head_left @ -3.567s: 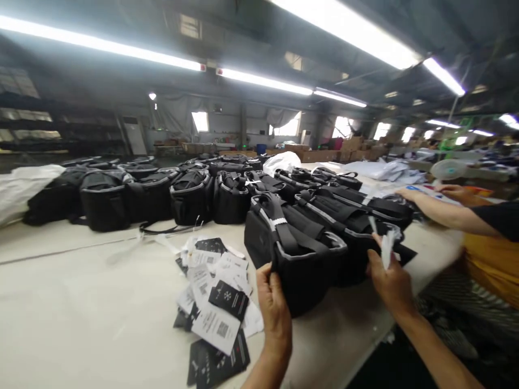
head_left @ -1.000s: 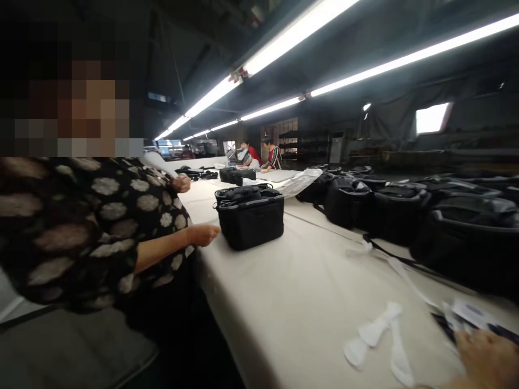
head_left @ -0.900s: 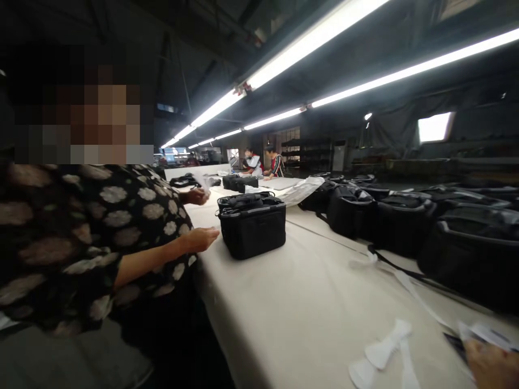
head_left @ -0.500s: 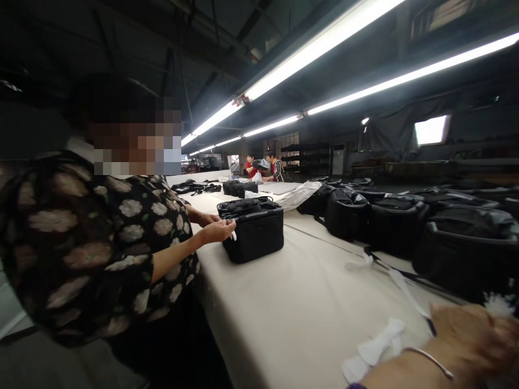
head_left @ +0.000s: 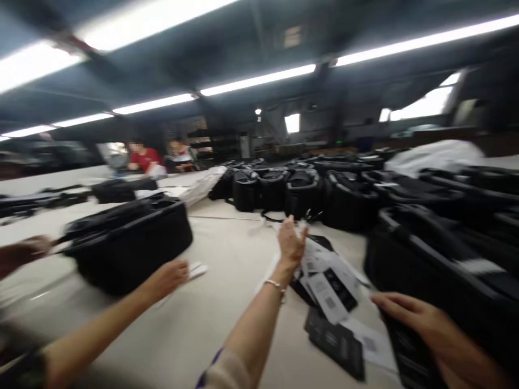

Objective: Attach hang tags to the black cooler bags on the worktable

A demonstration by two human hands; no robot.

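Note:
My left hand, with a bracelet at the wrist, is closed on the top of a bunch of hang tags. Black and white tags, some with printed square codes, fan out below it over the table. At the right end of the bunch, my right hand has its fingers at the edge of the tags, with a dark tag under it. Its thumb and grip are partly hidden and blurred. Close beside the right hand stands a large black bag with grey edging.
On the left, a co-worker's hand holds a small white piece by a black bag. Rows of black bags stand across the back and right. White plastic lies over some. The pale table runs between.
My view has swung to the right and down. The co-worker's bag now sits at left. Both my hands have come into view, with the bunch of tags at them.

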